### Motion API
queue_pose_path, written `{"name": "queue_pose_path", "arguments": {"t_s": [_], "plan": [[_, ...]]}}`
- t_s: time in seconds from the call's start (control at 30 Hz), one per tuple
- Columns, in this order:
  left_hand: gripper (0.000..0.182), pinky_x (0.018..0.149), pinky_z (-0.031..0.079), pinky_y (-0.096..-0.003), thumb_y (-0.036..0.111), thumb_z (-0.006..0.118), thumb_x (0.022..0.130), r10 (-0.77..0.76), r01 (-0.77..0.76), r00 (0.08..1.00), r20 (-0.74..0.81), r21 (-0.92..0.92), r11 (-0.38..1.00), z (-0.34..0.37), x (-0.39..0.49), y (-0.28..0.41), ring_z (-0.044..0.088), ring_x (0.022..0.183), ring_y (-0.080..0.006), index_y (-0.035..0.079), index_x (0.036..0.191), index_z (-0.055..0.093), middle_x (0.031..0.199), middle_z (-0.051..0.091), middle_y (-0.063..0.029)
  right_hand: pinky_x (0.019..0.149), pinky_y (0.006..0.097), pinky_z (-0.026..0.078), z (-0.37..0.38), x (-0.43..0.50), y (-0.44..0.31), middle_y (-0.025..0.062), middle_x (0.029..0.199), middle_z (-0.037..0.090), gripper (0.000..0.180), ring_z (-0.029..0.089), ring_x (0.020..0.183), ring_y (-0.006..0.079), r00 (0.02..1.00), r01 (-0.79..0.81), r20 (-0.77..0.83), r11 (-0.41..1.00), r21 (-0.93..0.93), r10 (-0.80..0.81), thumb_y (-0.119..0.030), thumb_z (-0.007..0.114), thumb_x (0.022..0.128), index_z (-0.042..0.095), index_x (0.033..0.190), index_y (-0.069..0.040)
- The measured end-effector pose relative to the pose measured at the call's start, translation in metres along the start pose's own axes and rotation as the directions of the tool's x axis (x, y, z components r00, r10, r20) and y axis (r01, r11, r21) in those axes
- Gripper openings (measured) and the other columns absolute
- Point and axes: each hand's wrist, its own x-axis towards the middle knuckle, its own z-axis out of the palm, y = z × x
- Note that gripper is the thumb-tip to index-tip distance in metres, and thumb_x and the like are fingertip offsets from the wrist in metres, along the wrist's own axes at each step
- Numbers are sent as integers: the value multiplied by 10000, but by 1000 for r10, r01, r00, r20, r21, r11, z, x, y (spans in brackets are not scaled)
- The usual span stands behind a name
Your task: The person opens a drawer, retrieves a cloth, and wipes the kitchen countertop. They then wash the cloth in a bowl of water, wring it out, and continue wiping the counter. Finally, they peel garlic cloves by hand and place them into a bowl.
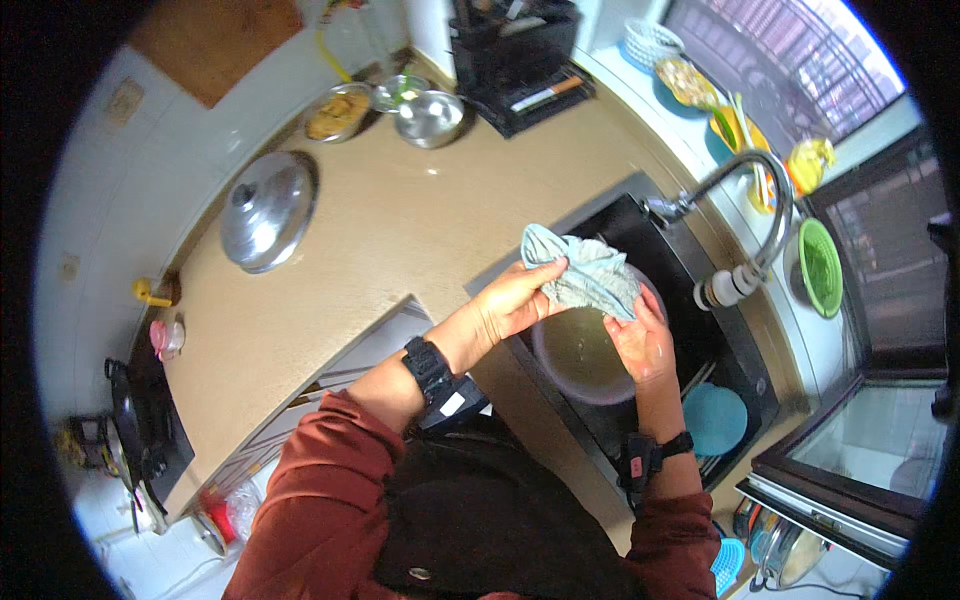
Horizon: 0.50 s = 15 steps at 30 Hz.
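Observation:
A crumpled pale green cloth (589, 274) is stretched between my two hands above the sink. My left hand (521, 300) grips its left part, thumb on top. At the cloth's lower right corner, my right hand (645, 337) pinches the edge, and the skin looks wet. Beneath them a round basin (581, 360) with cloudy liquid sits in the black sink (630, 217). The curved metal faucet (780, 202) arches to the right of the cloth. A blue round plate or lid (714, 418) lies at the sink's lower right.
On the counter (360, 225) are a domed metal lid (268, 211), metal bowls (429, 118) and a knife (547, 94) on a black rack. The windowsill holds a green basket (820, 268) and bowls of food. An open window frame (832, 495) juts in at lower right.

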Motion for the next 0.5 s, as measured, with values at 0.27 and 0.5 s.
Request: {"name": "queue_pose_path", "arguments": {"t_s": [0.27, 0.5], "plan": [[266, 803, 470, -317, 150, 596, 806, 383, -346, 914, -138, 229, 910, -38, -166, 105, 568, 895, -182, 20, 1027, 525, 995, 579, -82, 905, 317, 350, 177, 31, 110, 61, 1116, 496, 393, 478, 1023, 172, 933, 6, 332, 917, -400, 138, -6, 515, 779, 426, 1162, -25], [284, 762, 483, -315, 165, 604, 802, 663, -575, 654, -365, 329, 749, -113, -325, 178, 580, 853, -189, 5, 1022, 519, 939, 594, -94, 748, 331, 457, 265, 63, 193, 151, 1003, 559, 341, 568, 869, 219, 919, -178, 85, 597, -782, 385, -217, 571, 819, 472, 1070, -9]]}}
